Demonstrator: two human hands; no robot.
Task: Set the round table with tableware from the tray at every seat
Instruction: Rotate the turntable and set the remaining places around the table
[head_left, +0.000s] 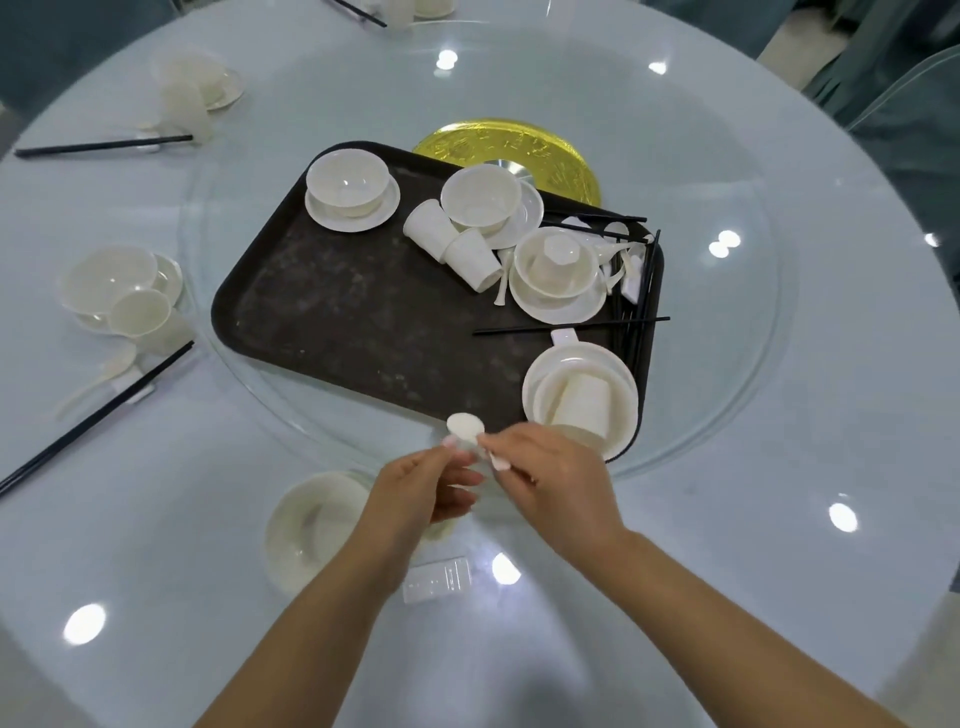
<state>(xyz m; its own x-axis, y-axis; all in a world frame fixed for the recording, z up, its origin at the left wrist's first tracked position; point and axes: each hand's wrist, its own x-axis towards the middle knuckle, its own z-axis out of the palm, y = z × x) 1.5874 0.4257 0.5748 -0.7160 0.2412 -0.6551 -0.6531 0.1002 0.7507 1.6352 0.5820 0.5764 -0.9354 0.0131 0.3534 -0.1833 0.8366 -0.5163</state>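
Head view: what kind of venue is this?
Probably a banquet-style restaurant dining room. A big round table carries a glass turntable with a gold hub, and a dark serving tray holds matching white bowls, cups, spoons and black chopsticks. Several seats are already set.

The round, pale glass-topped bench (779, 467) carries a clear glass turntable (727, 364), white bowl-and-saucer settings (111, 286), black chopsticks (93, 410) and a white chopstick rest (438, 579).

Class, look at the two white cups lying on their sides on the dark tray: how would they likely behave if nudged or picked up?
The two white cups lie on their sides on the dark tray, so a nudge would probably roll them in a curve, since they taper. They look thin-walled, so likely light. A hard squeeze might dent them, though the material is unclear.
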